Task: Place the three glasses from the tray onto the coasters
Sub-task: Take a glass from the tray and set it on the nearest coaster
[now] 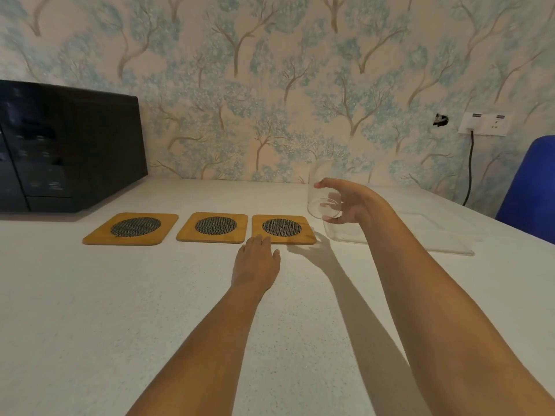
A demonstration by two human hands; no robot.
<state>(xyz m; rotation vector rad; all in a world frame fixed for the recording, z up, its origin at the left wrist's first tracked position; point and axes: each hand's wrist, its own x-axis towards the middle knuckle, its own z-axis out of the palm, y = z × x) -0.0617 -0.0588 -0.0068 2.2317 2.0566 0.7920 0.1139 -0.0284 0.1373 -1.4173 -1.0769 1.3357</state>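
Three wooden coasters with dark mesh rounds lie in a row on the white counter: the left coaster [132, 229], the middle coaster [213, 227] and the right coaster [283, 229]. All three are bare. My right hand [345, 202] grips a clear glass [322, 190], held in the air above the left end of the clear tray [444, 238], just right of the right coaster. My left hand [257, 259] rests flat on the counter, its fingertips touching the front edge of the right coaster. I can make out no other glasses on the tray.
A black microwave [66, 145] stands at the back left. A blue chair back [531, 181] is at the right edge. A wall socket [485, 124] with a black cord hangs above the counter's far right. Patterned wallpaper backs the counter.
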